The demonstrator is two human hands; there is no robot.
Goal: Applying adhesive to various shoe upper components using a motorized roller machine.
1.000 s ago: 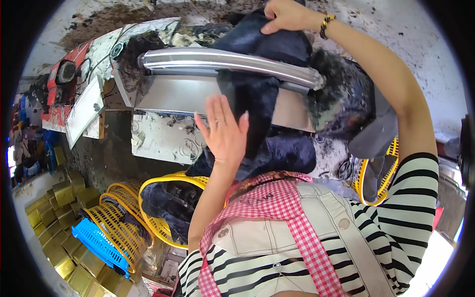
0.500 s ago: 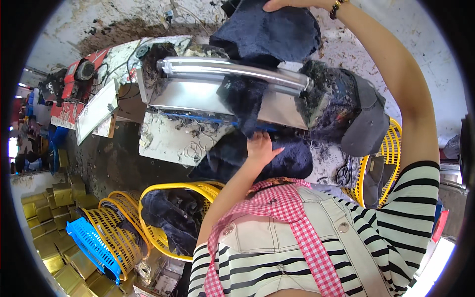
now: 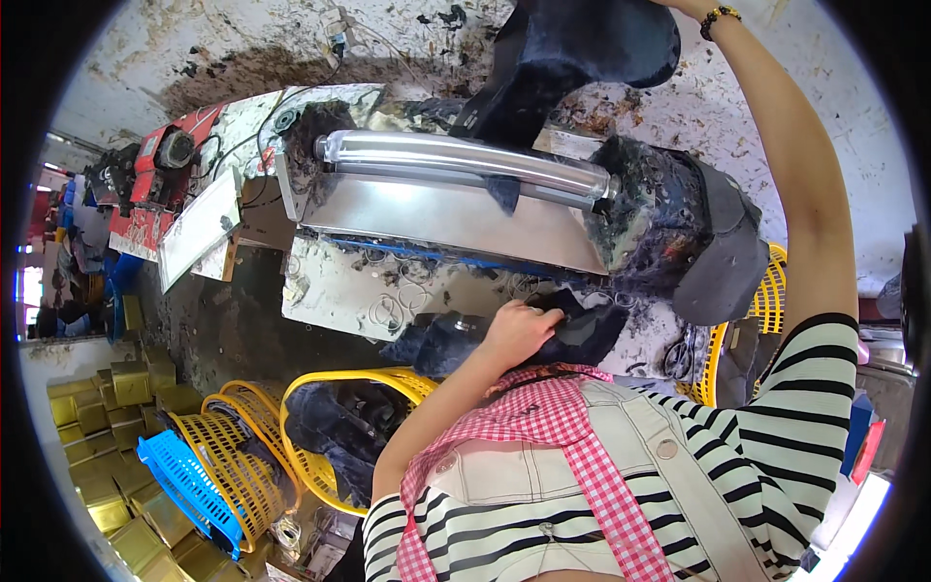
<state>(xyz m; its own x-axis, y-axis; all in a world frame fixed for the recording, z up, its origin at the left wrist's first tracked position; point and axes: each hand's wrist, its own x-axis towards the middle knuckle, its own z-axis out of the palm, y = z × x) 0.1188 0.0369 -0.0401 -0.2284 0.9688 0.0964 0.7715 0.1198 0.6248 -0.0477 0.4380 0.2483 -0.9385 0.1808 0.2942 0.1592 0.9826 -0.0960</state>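
Slanting up-right from the roller [image 3: 456, 155] to my right hand [image 3: 685, 6], grip cropped from view, the dark sheet [image 3: 596, 47] lies beyond my left hand [image 3: 520, 335], closed on a nearer sheet [image 3: 596, 333].

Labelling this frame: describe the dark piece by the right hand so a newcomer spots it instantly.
Start at the long shiny roller, upper middle. Above it, a broad dark piece rises to the right hand at the top edge. Unlike the dark pieces by the left hand, it narrows downward and passes behind the roller.
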